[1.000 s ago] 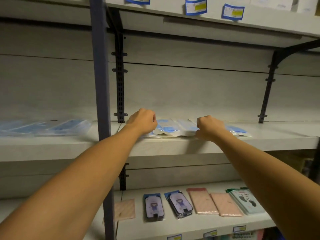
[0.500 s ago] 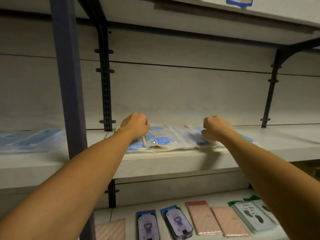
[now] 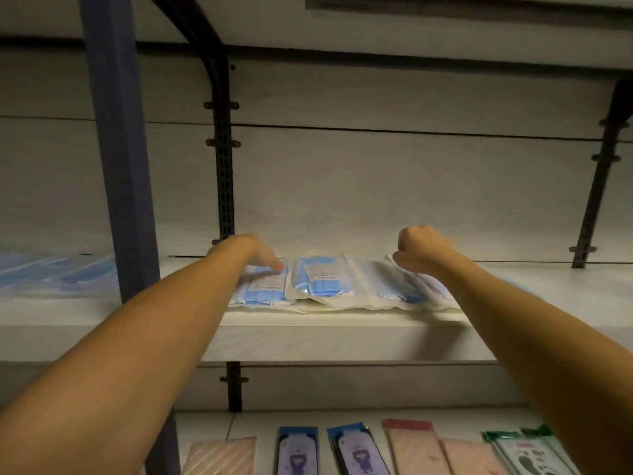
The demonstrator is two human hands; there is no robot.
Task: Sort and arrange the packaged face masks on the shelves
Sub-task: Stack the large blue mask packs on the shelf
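Far-left packs [image 3: 58, 274]: blurred blue mask packets lying flat on the middle shelf [image 3: 342, 332], left of the blue upright post [image 3: 118, 149].
Left hand [image 3: 255, 257]: reaches over the shelf edge with fingers stretched forward and down; a fingertip [image 3: 279, 267] touches the top of the leftmost packet in the central row.
Leftmost packet [image 3: 262, 289]: clear wrapper with blue masks and a white label, lying flat near the shelf's front edge.
Middle packet [image 3: 318, 279]: blue masks under a white label, lying just beside the leftmost packet and overlapping it slightly.
Right packets [image 3: 394, 286]: further clear wrappers overlapping rightward, partly hidden by the right forearm.
Right hand [image 3: 423, 248]: curled into a fist above the far end of the row; whether it pinches a wrapper edge cannot be told.
Lower shelf [image 3: 205, 426]: from left to right, a striped pink pack [image 3: 222, 455], two blue-edged packs with a cartoon figure [image 3: 298, 452], pink packs [image 3: 414, 449] and green-topped packs [image 3: 527, 452], all lying flat.
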